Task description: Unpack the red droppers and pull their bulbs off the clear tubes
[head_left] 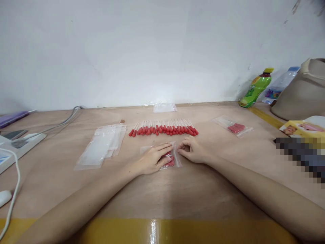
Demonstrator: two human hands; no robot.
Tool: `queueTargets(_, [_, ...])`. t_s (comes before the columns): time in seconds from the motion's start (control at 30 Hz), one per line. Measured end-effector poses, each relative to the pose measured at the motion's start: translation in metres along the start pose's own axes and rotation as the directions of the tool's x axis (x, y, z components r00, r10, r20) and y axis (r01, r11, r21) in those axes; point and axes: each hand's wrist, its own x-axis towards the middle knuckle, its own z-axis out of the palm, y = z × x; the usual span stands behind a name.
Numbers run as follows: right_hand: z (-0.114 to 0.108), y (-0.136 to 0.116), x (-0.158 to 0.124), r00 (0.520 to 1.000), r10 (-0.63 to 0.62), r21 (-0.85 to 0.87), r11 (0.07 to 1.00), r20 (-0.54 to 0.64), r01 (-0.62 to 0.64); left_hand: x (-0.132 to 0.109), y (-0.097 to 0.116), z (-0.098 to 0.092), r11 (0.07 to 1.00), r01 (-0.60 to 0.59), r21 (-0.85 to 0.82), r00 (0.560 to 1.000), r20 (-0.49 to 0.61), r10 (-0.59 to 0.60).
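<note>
My left hand lies flat, fingers stretched out, pressing on a small clear zip bag that holds red-tipped pipettes. My right hand has its fingers curled in a pinch at the bag's right edge. Just beyond both hands a row of several red-tipped pipettes lies side by side on the wooden table.
A pile of empty clear bags lies to the left, a filled bag to the right, another clear bag by the wall. A green bottle, a clear bottle and a beige bag stand far right. Cables run at left.
</note>
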Motion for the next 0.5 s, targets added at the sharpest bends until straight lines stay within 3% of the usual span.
queueTargets(0.27, [-0.0025,-0.0069,-0.0054,0.998,-0.030,0.128,0.992,0.062,0.022,-0.0023,-0.0073,0.0007,0.997,0.066,0.035,0.993,0.095,-0.069])
queueTargets(0.5, [0.0036,-0.0071,-0.0069,0.961,-0.263,-0.090,0.963,-0.086,0.256,0.0030,-0.0008,-0.0013,0.998,-0.010,-0.062,0.994,-0.108,0.003])
